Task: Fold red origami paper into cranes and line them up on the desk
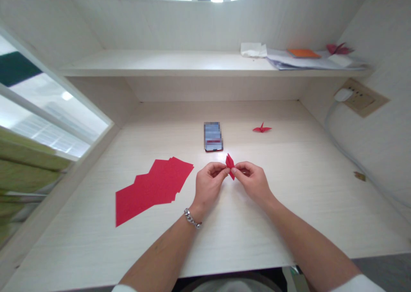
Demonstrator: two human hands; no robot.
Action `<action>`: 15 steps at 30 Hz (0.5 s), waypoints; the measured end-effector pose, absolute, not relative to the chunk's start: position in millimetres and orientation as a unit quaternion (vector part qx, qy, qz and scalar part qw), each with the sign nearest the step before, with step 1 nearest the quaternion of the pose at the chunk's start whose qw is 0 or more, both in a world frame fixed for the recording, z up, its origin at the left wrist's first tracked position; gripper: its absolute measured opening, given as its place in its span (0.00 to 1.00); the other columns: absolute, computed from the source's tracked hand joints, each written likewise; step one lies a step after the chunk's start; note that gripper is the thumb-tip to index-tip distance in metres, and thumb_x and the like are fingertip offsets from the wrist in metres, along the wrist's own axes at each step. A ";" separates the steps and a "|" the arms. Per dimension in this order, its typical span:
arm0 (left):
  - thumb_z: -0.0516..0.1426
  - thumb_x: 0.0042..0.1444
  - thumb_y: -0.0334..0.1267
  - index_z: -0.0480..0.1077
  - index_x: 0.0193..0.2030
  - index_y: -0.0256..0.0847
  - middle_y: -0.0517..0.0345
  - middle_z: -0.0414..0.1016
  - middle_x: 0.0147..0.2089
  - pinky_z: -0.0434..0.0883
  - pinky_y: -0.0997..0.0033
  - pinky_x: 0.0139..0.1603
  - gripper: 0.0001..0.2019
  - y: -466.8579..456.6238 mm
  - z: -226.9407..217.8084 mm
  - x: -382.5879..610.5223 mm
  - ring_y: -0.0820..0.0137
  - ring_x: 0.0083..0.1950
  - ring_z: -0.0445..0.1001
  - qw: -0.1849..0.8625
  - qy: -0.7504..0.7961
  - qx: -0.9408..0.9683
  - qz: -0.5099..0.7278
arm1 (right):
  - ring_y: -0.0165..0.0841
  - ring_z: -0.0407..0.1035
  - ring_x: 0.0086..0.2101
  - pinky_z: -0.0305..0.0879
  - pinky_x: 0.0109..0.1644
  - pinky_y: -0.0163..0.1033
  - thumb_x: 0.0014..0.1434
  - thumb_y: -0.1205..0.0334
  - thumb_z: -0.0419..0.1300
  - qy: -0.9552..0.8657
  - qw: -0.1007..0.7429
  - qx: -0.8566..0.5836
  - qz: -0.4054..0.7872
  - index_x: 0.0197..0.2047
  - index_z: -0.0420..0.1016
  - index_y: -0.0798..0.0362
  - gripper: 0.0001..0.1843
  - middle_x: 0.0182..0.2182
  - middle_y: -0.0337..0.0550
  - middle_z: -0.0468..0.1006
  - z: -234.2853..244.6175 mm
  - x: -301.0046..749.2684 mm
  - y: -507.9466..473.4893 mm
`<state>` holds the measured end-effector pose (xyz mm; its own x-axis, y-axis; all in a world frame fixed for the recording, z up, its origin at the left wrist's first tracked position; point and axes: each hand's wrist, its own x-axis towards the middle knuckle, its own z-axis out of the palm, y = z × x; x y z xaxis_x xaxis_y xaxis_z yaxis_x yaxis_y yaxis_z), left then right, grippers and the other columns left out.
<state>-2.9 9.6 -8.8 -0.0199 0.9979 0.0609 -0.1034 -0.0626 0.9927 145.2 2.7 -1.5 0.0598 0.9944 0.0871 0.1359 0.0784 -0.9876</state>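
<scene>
the left forearm [160,251] and right forearm [308,234] slant inward from the lower edge, with the left hand [207,184] and right hand [256,181] close together, thumbs [224,174] pointing at each other. each thumb pinches toward its index finger [219,165]; the remaining fingers curl under.

The pale desk [308,176] bears overlapping red sheets [156,183], a phone [213,137] and a folded red crane [262,129]

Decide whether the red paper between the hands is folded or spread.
Folded: the red paper makes a narrow, pointed shape between the left hand and right hand.
</scene>
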 end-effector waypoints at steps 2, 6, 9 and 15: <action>0.66 0.46 0.39 0.74 0.36 0.37 0.52 0.80 0.36 0.73 0.68 0.40 0.12 10.1 -8.5 -3.0 0.67 0.36 0.78 0.515 0.459 0.475 0.547 | 0.36 0.75 0.32 0.71 0.37 0.39 0.52 0.54 0.64 -0.538 0.507 -0.526 0.422 0.33 0.79 0.53 0.11 0.32 0.45 0.81 -0.9 144.1 1.9; 0.66 0.46 0.40 0.75 0.36 0.36 0.52 0.80 0.35 0.73 0.68 0.39 0.12 10.3 -7.3 -3.4 0.67 0.35 0.78 0.509 0.469 0.479 0.540 | 0.36 0.75 0.32 0.71 0.38 0.39 0.52 0.54 0.64 -0.537 0.511 -0.520 0.424 0.34 0.79 0.53 0.11 0.33 0.45 0.81 -1.7 143.2 1.9; 0.66 0.47 0.40 0.75 0.35 0.37 0.52 0.80 0.35 0.73 0.68 0.40 0.11 10.5 -7.4 -3.6 0.67 0.36 0.77 0.498 0.474 0.492 0.534 | 0.36 0.75 0.33 0.71 0.38 0.39 0.52 0.55 0.64 -0.537 0.516 -0.512 0.428 0.35 0.79 0.53 0.11 0.34 0.45 0.81 -2.8 143.2 2.2; 0.66 0.47 0.40 0.75 0.36 0.37 0.53 0.79 0.35 0.73 0.68 0.39 0.11 11.1 -8.4 -3.7 0.67 0.36 0.77 0.498 0.477 0.489 0.535 | 0.36 0.75 0.34 0.71 0.39 0.39 0.54 0.57 0.63 -0.540 0.519 -0.500 0.435 0.36 0.79 0.53 0.10 0.34 0.44 0.81 -2.4 142.9 1.9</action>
<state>-3.7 11.1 -8.4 -0.0260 0.9985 0.0485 -0.0663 -0.0501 0.9965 142.9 1.9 -2.4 0.0396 0.9913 0.1254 0.0880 0.1215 -0.9887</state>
